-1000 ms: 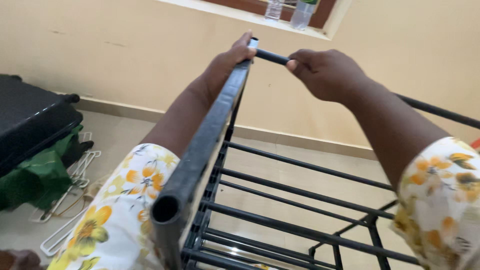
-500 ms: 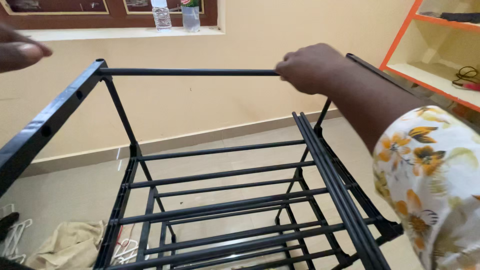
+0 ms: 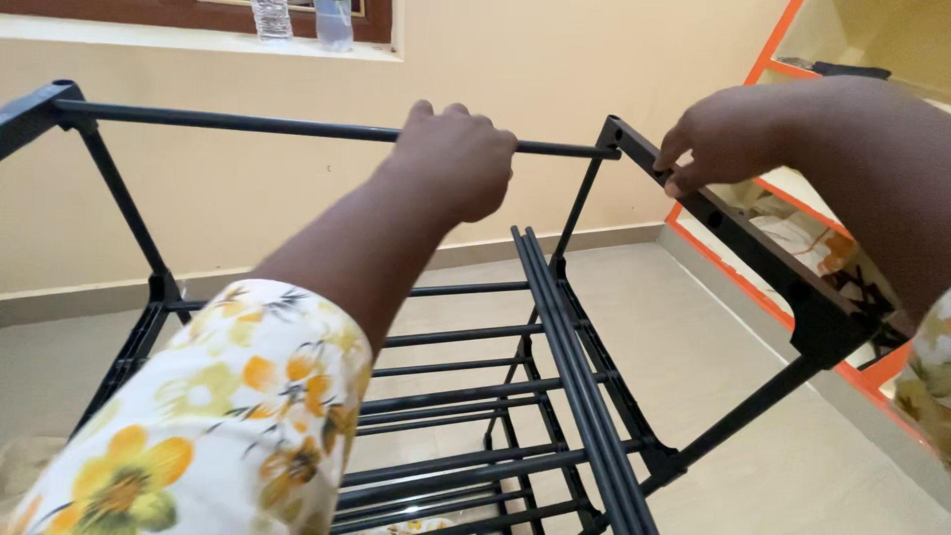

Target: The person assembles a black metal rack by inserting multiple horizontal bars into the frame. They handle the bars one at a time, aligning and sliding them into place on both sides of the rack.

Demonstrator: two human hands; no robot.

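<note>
**At the rack's top: both hands on the frame**

Left hand [image 3: 456,159] grip wrapped around the thin top crossbar [image 3: 248,124], steadying it. Right hand [image 3: 718,134] fingers pinched on the flat side rail [image 3: 763,263] near the corner joint [image 3: 609,134]. Black metal rack [image 3: 555,337] stands on the floor [image 3: 713,347], beside orange shelving [image 3: 768,59].

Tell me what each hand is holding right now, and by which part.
The left hand grips the black rack's thin top crossbar, near its right end. The right hand pinches the flat side rail just behind the corner joint.
</note>
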